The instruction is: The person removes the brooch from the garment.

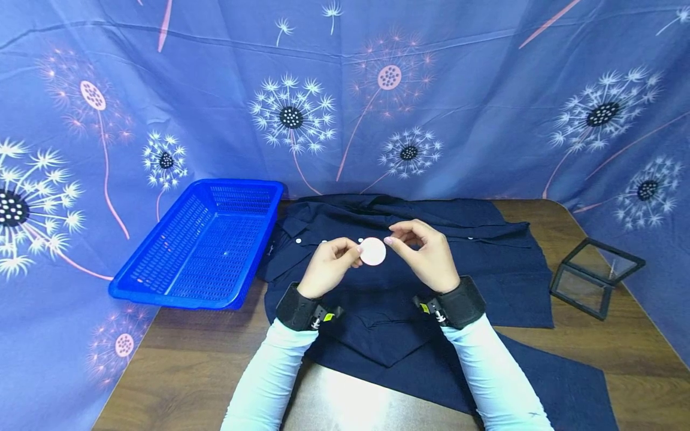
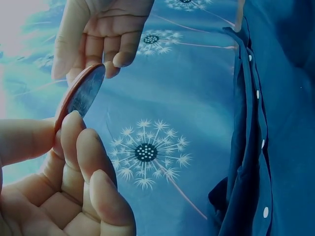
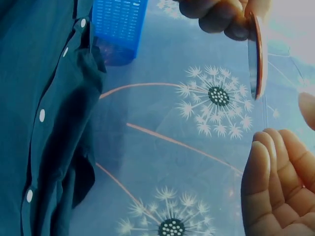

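Note:
My left hand (image 1: 330, 266) pinches a small round pocket mirror (image 1: 372, 251) by its edge, between thumb and fingers. Its pale face is turned up in the head view; the left wrist view shows a reddish-brown rim and a glossy, reflecting face (image 2: 84, 93). To the right of the mirror, my right hand (image 1: 426, 254) is raised with loosely bent fingers. In the right wrist view its thumb and fingers (image 3: 283, 177) stand apart, holding nothing, just off the mirror's edge. Below both hands a dark navy shirt (image 1: 377, 308) with white buttons lies spread on the table.
A blue plastic basket (image 1: 121, 291) stands at the left of the wooden table (image 1: 178, 371). On the right lies a hinged black square frame (image 1: 597, 278) with see-through panels, half unfolded. A blue cloth with dandelion prints (image 1: 474, 108) hangs behind the table.

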Motion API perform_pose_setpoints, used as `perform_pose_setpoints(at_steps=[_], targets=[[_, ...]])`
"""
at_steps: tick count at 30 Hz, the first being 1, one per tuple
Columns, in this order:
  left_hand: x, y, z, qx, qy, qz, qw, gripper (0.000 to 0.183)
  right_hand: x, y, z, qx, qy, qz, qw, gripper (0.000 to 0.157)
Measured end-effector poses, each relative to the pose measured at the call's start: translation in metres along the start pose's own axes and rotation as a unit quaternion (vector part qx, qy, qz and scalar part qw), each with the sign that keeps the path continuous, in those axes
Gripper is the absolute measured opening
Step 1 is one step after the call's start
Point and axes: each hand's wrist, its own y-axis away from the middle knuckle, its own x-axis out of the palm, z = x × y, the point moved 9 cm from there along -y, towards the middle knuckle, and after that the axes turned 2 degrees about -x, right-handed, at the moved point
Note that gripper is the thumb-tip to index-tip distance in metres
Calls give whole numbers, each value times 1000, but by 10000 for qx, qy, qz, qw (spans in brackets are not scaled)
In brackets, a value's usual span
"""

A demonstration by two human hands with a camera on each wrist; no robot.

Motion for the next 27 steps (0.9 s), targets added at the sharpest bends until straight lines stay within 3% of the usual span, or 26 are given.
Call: perform_pose_setpoints(at_steps=[5, 11, 18, 27], targets=[[-2, 1, -1, -48, 22, 30, 10000, 20, -6, 0, 6, -318, -67, -19, 9995, 22], [-6, 2, -2, -90, 127, -82, 9998, 19, -8, 2, 10, -728, 304, 95, 9968, 26], [-12, 4, -1, -126, 244, -229, 9994, 19, -2, 9, 16, -1663, 794, 235, 9826, 32], [-15, 2, 5, -246, 303, -270, 9989, 21, 13, 17, 16, -2112, 1170, 526, 9690, 34]])
